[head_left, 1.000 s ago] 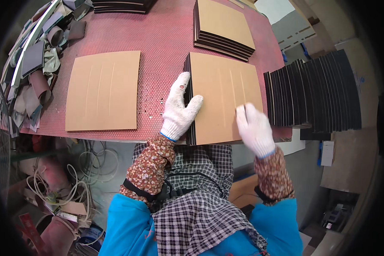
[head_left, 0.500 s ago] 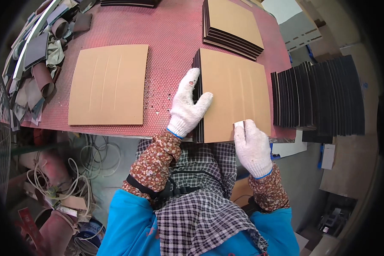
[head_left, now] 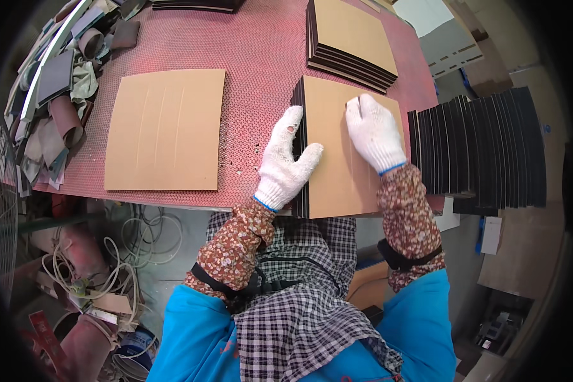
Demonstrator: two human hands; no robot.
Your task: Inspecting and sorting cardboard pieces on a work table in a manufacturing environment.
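Observation:
A stack of tan square panels [head_left: 337, 184] with dark edges lies in front of me, shallow grooves running along the top one. My left hand [head_left: 286, 156], in a white knit glove, rests at the stack's left edge, thumb spread over the top panel and fingers stretched along the side. On the far part of that panel, my gloved right hand [head_left: 375, 130] is closed and pressed to the surface. A small folded piece, white with a brown edge, showed in its pinch earlier; the fingers now mostly hide it. Another grooved tan panel [head_left: 165, 130] lies to the left.
Beneath the panels is a red, mesh-textured tabletop [head_left: 248, 76]. Another panel stack [head_left: 353, 41] sits behind mine. Dark panels stand in a row [head_left: 477, 146] on the right. Sanding scraps and rolls [head_left: 63, 118] crowd the far left; hoses [head_left: 114, 267] hang below.
My right hand has slid away from me, from the near edge of the top panel to its far part. My left hand has stayed at the stack's left edge.

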